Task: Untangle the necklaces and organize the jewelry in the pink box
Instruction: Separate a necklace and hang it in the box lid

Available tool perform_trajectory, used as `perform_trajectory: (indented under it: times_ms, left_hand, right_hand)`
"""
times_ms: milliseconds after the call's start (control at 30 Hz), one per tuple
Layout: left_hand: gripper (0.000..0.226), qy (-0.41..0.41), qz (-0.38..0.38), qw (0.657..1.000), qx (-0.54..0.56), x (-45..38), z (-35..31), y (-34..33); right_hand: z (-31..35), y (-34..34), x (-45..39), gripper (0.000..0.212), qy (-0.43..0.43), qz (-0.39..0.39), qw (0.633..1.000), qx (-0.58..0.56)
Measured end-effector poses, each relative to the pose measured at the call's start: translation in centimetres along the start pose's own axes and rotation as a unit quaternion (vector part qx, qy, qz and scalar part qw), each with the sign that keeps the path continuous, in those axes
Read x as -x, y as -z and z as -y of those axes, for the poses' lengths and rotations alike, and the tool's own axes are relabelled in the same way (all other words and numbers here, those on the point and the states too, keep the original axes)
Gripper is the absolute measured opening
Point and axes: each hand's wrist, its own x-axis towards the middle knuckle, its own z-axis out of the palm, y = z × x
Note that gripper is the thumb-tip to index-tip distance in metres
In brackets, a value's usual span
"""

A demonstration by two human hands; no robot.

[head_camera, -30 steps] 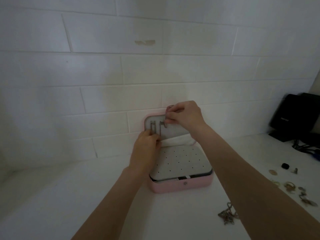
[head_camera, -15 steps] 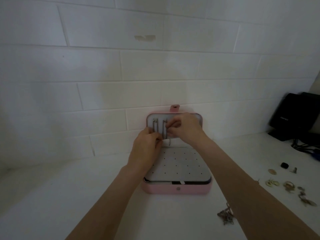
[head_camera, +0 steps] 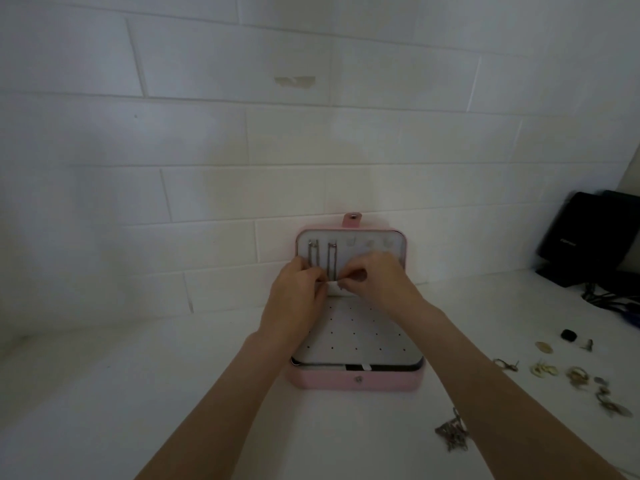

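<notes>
Pinching hands (head_camera: 337, 284) at pink box (head_camera: 356, 381) lid

White counter (head_camera: 145, 393), open pink box (head_camera: 356, 381) on it, loose jewelry (head_camera: 576, 375) right, tangled chains (head_camera: 452, 433) nearer

Both bare forearms are reaching forward and converging toward the centre. The left hand (head_camera: 300, 292) is lying knuckles up, its fingers curling inward and pinching at the tips. The right hand (head_camera: 374, 279) is facing it, fingers bent and thumb meeting fingertips. The two hands' fingertips are almost touching.
</notes>
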Motion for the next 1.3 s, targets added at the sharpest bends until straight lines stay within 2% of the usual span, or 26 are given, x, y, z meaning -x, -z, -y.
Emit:
perform_trajectory:
  times_ms: [167,267,367,500,667,833,967,1067,1167,1300]
  left_hand:
    - [0.017,0.001,0.003,1.000,0.009,0.1,-0.1,0.1]
    - [0.017,0.006,-0.004,1.000,0.021,0.2,-0.3,0.2]
    - [0.016,0.013,-0.006,1.000,0.014,0.2,-0.5,0.2]
    - [0.016,0.022,-0.015,1.000,0.016,0.4,-0.7,0.4]
    - [0.015,0.020,-0.043,0.998,0.038,1.6,-1.8,1.7]
    - [0.020,-0.015,0.029,0.998,0.045,3.3,-5.8,1.7]
    - [0.020,-0.090,0.112,0.986,0.080,4.7,-10.1,1.3]
    - [0.020,-0.146,0.229,0.961,0.044,6.1,-12.7,0.8]
    - [0.020,-0.129,0.335,0.933,-0.022,7.2,-13.6,-0.3]
    - [0.023,-0.083,0.370,0.924,-0.042,7.6,-13.9,-0.7]
  right_hand:
    - [0.3,0.1,-0.8,0.014,-0.032,-0.054,0.995,-0.074]
    - [0.6,0.2,-1.1,0.017,-0.018,-0.015,1.000,-0.015]
    - [0.6,0.4,-0.8,0.020,-0.018,-0.022,1.000,0.001]
    - [0.4,0.1,0.0,0.024,-0.024,0.019,0.999,0.030]
    - [0.8,2.6,1.6,0.022,-0.066,-0.075,0.994,-0.043]
    - [0.9,6.5,5.0,0.019,-0.120,0.014,0.992,-0.047]
    - [0.2,9.1,9.0,0.010,-0.141,0.097,0.985,-0.017]
    - [-1.0,10.0,12.3,0.009,-0.156,0.178,0.971,0.022]
    - [-2.2,9.8,15.0,0.009,-0.161,0.189,0.968,0.046]
    - [-2.4,8.2,17.2,0.014,-0.131,0.180,0.975,0.021]
